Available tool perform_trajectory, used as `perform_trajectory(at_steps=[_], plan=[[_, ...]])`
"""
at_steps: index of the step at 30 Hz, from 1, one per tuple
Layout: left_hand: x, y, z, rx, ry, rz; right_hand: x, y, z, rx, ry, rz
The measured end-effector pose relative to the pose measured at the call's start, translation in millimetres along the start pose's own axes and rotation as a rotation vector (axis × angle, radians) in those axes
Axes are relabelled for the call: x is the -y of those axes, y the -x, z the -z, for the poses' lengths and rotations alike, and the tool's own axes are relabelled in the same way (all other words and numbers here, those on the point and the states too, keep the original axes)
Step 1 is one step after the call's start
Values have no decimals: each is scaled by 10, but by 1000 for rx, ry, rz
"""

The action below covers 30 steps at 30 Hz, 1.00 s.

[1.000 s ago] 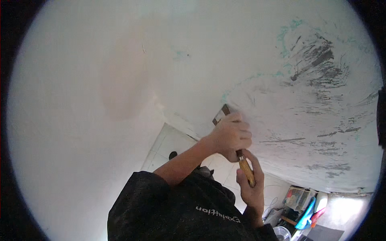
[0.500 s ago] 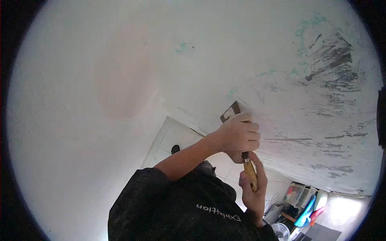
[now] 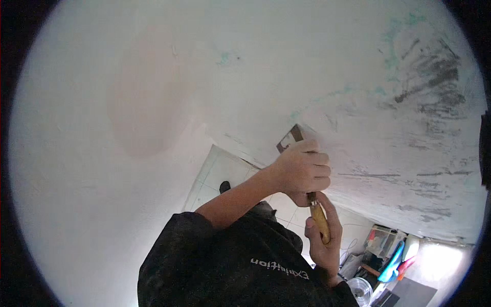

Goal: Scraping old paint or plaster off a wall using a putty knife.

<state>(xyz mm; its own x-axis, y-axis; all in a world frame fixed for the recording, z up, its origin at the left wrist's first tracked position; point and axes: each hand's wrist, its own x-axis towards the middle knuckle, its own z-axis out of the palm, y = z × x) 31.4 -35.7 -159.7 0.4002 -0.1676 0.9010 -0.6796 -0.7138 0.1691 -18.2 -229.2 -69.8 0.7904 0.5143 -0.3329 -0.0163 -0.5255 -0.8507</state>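
A scraper with a flat metal blade [image 3: 290, 136] and a wooden handle [image 3: 320, 223] is pressed against the white wall [image 3: 286, 66]. My left hand [image 3: 303, 170] wraps over the tool just below the blade, its bare forearm coming up from my dark shirt [image 3: 230, 266]. My right hand [image 3: 323, 240] grips the wooden handle from beneath. The blade's tip touches the wall at the edge of a scraped area with grey streaks and teal flecks [image 3: 424, 87].
A pale pinkish patch [image 3: 146, 102] marks the wall on the left. Light floor tiles [image 3: 215, 174] show far below between my arm and the wall. Clutter lies at lower right: blue objects [image 3: 395, 261], a clear round container [image 3: 359, 290], boxes.
Both hands and the scraper have shifted slightly up and to the right along the wall; the grip is unchanged.
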Motion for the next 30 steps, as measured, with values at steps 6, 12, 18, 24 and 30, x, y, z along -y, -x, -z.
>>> perform_trajectory(at_steps=[6,12,18,24,30], plan=[[-74,42,-123,-2,11,26,-28,50,12,-37,37,36],[-42,57,-172,-81,-19,37,-61,-65,31,-73,108,65],[-95,98,-178,19,-8,48,-54,-13,-6,-108,105,2],[-54,88,-195,13,7,12,-154,-62,3,-83,139,186],[-45,79,-174,-15,-19,72,-169,-54,19,17,52,109]])
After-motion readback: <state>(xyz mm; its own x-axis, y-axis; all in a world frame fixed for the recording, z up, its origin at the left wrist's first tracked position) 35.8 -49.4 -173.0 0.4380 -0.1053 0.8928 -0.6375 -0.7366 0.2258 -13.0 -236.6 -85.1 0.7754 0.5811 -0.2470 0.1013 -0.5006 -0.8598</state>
